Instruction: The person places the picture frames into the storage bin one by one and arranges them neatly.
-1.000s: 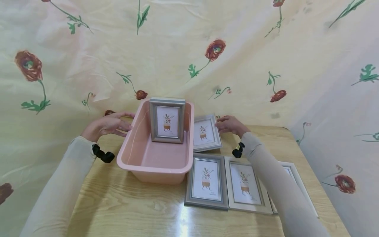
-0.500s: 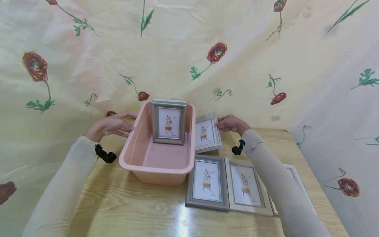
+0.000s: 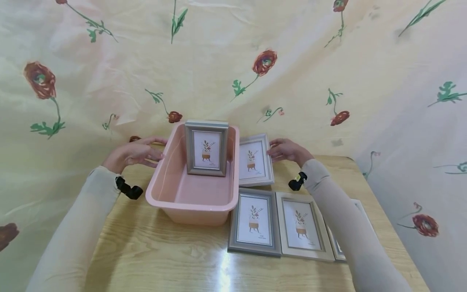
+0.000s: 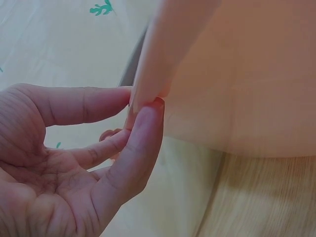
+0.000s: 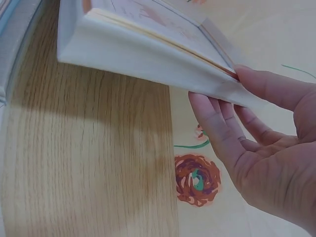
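Because the right hand (image 3: 286, 150) pinched the tilted frame (image 3: 252, 160) by only one side, near the back edge of the counter (image 3: 164, 251) beside the tub (image 3: 198, 216), whose rim the left hand (image 3: 136, 155) pinched, it could slip onto the grey frame (image 3: 254, 221).

Views, three: one head-worn, two wrist-worn.
Head: from above, facing forward and down, widest; table (image 3: 164, 255), left hand (image 3: 136, 155) at 9 o'clock, right hand (image 3: 290, 151) at 3. Left wrist: close-up, hand at 8; shares pink tub (image 3: 197, 217) with head. Right wrist: close-up, hand at 4; shares held picture frame (image 3: 251, 160) with head.
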`<action>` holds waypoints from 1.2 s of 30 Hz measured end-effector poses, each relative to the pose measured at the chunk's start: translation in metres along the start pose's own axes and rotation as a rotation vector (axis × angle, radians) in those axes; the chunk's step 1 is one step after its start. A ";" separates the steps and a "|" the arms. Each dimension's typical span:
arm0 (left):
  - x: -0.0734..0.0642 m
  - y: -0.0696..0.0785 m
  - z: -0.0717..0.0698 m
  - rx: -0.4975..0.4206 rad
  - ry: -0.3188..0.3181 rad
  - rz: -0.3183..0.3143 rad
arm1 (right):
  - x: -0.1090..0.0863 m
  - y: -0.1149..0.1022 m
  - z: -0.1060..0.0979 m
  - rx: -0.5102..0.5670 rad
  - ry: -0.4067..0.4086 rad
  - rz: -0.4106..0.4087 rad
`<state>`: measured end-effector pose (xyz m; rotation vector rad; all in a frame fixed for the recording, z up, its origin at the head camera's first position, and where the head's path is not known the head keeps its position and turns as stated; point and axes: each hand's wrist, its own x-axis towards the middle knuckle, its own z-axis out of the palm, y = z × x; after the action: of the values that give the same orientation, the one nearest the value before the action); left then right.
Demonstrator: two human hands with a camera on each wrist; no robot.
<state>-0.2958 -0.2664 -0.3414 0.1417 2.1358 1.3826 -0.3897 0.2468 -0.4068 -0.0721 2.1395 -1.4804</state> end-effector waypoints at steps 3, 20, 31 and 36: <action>-0.001 -0.001 0.001 0.000 -0.001 -0.002 | -0.005 0.001 -0.001 -0.007 0.008 -0.034; -0.002 0.003 0.004 0.014 0.013 -0.012 | -0.018 0.016 -0.009 0.019 0.031 -0.185; -0.001 0.004 0.006 0.022 0.031 -0.018 | -0.024 0.014 -0.009 0.053 0.115 -0.213; -0.001 0.004 0.006 0.022 0.035 -0.020 | -0.027 0.014 -0.011 0.072 0.125 -0.255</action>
<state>-0.2925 -0.2602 -0.3390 0.1057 2.1754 1.3605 -0.3678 0.2714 -0.4058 -0.2401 2.2386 -1.7465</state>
